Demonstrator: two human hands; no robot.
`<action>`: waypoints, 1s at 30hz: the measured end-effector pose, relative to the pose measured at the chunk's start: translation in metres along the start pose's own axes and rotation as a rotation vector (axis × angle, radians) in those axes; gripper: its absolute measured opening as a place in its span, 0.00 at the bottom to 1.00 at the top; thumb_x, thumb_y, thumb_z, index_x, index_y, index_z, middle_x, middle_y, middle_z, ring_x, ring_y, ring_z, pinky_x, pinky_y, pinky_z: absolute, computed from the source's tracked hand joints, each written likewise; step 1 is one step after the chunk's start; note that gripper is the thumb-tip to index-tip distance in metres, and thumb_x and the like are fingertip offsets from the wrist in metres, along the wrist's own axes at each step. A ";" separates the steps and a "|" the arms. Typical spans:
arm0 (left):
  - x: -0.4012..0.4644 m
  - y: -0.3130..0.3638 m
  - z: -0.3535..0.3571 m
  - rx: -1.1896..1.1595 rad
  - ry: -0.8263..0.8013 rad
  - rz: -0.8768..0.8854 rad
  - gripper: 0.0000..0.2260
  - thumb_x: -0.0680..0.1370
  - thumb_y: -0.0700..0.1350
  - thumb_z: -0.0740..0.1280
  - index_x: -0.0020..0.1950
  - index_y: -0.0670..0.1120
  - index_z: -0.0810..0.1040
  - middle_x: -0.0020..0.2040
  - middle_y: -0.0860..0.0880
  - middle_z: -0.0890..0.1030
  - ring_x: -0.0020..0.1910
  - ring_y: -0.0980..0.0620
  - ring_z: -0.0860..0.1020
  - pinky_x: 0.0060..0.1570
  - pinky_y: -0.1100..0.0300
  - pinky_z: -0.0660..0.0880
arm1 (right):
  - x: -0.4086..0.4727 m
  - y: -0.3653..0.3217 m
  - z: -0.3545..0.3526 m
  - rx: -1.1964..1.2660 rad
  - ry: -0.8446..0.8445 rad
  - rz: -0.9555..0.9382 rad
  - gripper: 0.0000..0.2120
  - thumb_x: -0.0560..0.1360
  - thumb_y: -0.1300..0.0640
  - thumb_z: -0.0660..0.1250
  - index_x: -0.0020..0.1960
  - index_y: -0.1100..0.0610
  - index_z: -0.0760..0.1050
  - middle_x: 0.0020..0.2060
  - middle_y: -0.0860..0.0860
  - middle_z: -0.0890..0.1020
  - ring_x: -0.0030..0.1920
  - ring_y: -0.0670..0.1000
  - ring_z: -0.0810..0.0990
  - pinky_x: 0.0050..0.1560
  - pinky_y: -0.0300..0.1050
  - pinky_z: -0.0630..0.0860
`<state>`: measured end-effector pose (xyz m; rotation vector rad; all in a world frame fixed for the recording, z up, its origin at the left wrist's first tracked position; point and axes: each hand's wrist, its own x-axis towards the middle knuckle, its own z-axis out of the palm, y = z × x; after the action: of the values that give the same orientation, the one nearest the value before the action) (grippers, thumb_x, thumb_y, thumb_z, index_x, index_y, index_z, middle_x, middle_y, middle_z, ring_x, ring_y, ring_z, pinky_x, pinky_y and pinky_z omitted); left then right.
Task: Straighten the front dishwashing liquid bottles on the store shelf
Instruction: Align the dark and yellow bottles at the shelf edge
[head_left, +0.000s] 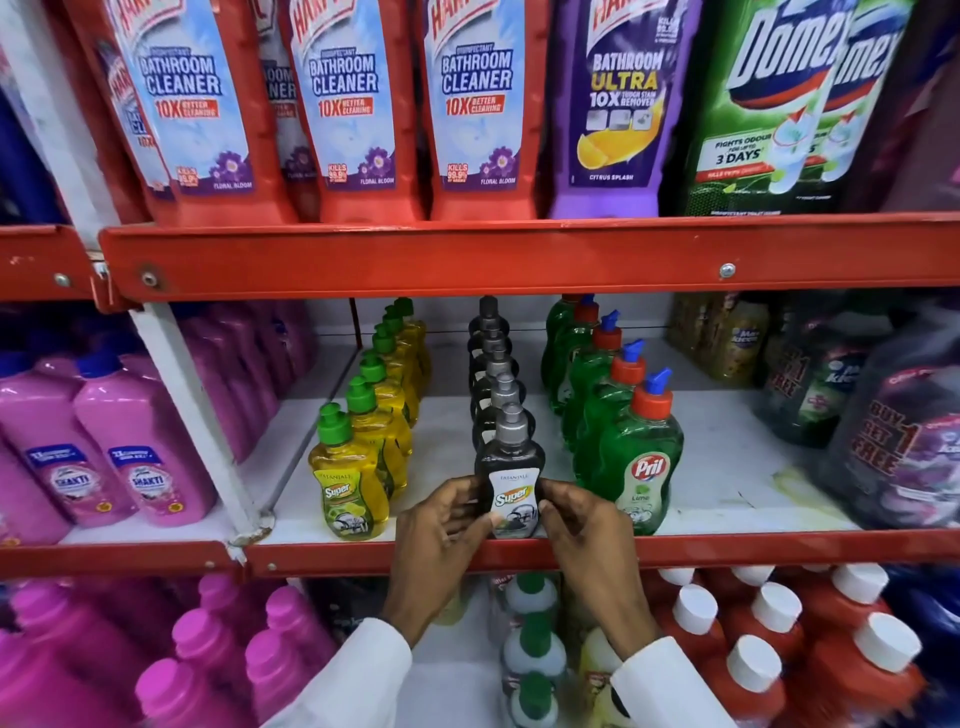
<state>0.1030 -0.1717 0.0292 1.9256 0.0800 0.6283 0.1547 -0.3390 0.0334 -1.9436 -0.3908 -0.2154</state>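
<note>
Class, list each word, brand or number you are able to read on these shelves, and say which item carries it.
"BATHROOM CLEANER", "10X": red bottles, top shelf.
"BATHROOM ULTRA", "CITRUS SPLASH": purple bottle.
"Domex", "3 DAYS": green bottle.
"Super": black bottle gripped by left hand and right hand; also yellow bottle.
"Pril", "Lime": green dish bottle.
"SHAKTI": pink bottles.
Smaller print: too blurred.
</note>
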 end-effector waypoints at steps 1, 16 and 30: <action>0.000 0.001 0.000 0.000 0.001 0.001 0.15 0.72 0.39 0.76 0.58 0.47 0.81 0.52 0.53 0.86 0.49 0.60 0.85 0.51 0.60 0.82 | 0.000 0.000 0.000 -0.002 0.001 -0.004 0.14 0.77 0.62 0.68 0.61 0.53 0.82 0.53 0.42 0.85 0.51 0.38 0.83 0.58 0.36 0.78; -0.003 0.000 -0.003 -0.052 -0.017 0.020 0.16 0.74 0.39 0.74 0.61 0.47 0.80 0.55 0.52 0.86 0.52 0.60 0.84 0.54 0.61 0.81 | -0.003 -0.003 -0.004 0.034 -0.039 0.015 0.15 0.77 0.61 0.69 0.62 0.53 0.81 0.53 0.39 0.83 0.53 0.39 0.84 0.59 0.39 0.80; -0.027 -0.031 -0.109 -0.157 0.662 -0.004 0.12 0.71 0.44 0.70 0.54 0.50 0.79 0.52 0.42 0.83 0.49 0.48 0.82 0.54 0.51 0.78 | -0.044 -0.073 0.081 0.125 0.061 -0.202 0.14 0.73 0.61 0.72 0.56 0.49 0.83 0.45 0.43 0.87 0.43 0.38 0.85 0.47 0.34 0.80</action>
<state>0.0371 -0.0758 0.0244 1.5002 0.4370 1.2103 0.0849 -0.2462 0.0499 -1.7710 -0.5479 -0.3714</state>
